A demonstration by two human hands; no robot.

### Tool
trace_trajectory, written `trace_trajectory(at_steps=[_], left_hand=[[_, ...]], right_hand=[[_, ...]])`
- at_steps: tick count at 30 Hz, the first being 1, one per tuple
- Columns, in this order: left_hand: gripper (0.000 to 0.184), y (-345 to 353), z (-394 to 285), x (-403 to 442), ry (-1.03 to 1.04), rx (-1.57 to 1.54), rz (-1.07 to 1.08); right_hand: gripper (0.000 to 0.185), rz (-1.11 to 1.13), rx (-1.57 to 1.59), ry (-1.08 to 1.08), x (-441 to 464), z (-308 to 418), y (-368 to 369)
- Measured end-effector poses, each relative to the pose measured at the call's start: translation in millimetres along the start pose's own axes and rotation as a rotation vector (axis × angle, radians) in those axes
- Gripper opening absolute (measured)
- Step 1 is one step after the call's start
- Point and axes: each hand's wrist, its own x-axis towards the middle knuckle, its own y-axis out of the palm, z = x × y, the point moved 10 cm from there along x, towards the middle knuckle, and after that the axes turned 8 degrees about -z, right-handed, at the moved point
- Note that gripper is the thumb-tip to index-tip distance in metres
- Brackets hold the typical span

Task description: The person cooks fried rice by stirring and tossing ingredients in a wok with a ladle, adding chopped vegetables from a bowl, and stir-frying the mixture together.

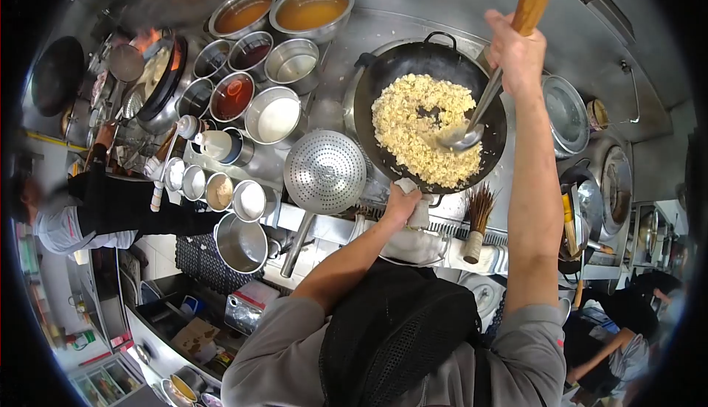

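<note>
A black two-handled wok (380, 75) holds loose yellow fried rice (398, 116), spread in a ring around a small gap in the middle. My right hand (521, 57) is closed round the long handle of a metal ladle (464, 138), whose wooden end sticks up past my fist. The ladle's bowl rests in the rice on the right side. At the wok's near rim, my left hand (402, 206) grips a folded pale cloth (419, 216) against the edge by the near handle. Its fingertips are partly hidden by the cloth.
Left of the wok lies a perforated strainer (324, 171). Metal pots of sauces and seasonings (233, 96) stand beyond it, with two large bowls of amber liquid (311, 9) behind. A bamboo brush (478, 223) is near right. Co-workers (63, 219) stand left and lower right; flames (146, 40) show far left.
</note>
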Motion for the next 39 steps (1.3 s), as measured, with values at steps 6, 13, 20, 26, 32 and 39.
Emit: trace_trajectory(at_steps=[6,13,20,26,32,39], left_hand=[[0.028,18,15,-13,-0.432,-0.310,0.216],[0.024,13,-5,-56,-0.189,-0.263,0.063],[0.026,4,-55,-166,-0.166,-0.245,0.093],[0.028,-22,49,-133,0.020,-0.022,0.086],[0.032,-15,-21,-202,-0.246,-0.195,0.072],[0.041,-26,60,-153,0.053,-0.141,0.012]], right_hand=[[0.031,-0.150,0.169,-0.120,-31,-46,-20],[0.029,0.178,0.136,0.159,-67,-34,-31],[0.032,0.519,0.385,-0.056,-154,146,-101],[0.035,0.134,0.180,-0.081,-172,5,-123],[0.023,0.172,0.252,-0.221,-237,82,-169],[0.037,0.083,0.219,-0.188,-174,10,-125]])
